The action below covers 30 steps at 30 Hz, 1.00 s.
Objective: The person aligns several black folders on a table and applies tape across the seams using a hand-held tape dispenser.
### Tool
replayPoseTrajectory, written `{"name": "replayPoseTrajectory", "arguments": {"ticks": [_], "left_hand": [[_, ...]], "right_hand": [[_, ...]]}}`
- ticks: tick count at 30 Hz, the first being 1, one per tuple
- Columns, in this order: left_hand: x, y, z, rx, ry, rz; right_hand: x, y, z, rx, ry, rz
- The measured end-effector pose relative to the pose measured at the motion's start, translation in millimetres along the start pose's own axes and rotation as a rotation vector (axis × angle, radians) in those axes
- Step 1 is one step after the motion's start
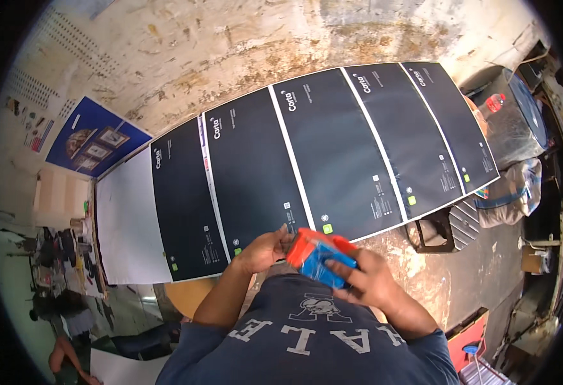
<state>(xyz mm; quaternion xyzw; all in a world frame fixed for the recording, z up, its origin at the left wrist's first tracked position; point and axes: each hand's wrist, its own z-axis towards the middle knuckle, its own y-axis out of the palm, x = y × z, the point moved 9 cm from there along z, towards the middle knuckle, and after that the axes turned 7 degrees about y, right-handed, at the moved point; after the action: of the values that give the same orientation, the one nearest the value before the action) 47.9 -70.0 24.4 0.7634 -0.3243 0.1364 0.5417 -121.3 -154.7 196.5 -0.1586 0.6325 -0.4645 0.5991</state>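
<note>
My right hand [369, 281] is wrapped round a boxy red-and-blue thing [320, 262], tilted in front of my chest; its exact kind does not show. Close to its red end is my left hand [265, 252], with thumb and fingers drawn together; anything between them is too small to make out. Both hands are at the near edge of a long white board [127, 218]. Dark printed panels [249, 173] cover most of it side by side, with narrow white strips between them.
A blue picture poster [95, 138] stands left of the board. To the right are a lidded drum [515, 119], a bottle [495, 102], a pale sack [515, 192] and a black open frame [435, 234]. Another person [67, 350] is at lower left; a red panel [467, 343] is at lower right.
</note>
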Motion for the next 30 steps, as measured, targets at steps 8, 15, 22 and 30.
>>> {"name": "replayPoseTrajectory", "arguments": {"ticks": [8, 15, 22, 30], "left_hand": [[-9.3, -5.6, -18.2, 0.154, -0.075, 0.236], [44.1, -28.6, 5.9, 0.322, 0.095, 0.756], [238.8, -101.9, 88.7, 0.408, 0.394, 1.278], [368.7, -122.7, 243.7, 0.273, 0.670, 2.026]], "right_hand": [[29.0, 68.1, -17.0, -0.165, 0.069, 0.183], [18.4, 71.3, 2.8, 0.065, 0.090, 0.188], [41.3, 100.7, 43.8, 0.206, 0.505, 0.247], [101.3, 118.6, 201.6, 0.327, 0.700, 0.132]]}}
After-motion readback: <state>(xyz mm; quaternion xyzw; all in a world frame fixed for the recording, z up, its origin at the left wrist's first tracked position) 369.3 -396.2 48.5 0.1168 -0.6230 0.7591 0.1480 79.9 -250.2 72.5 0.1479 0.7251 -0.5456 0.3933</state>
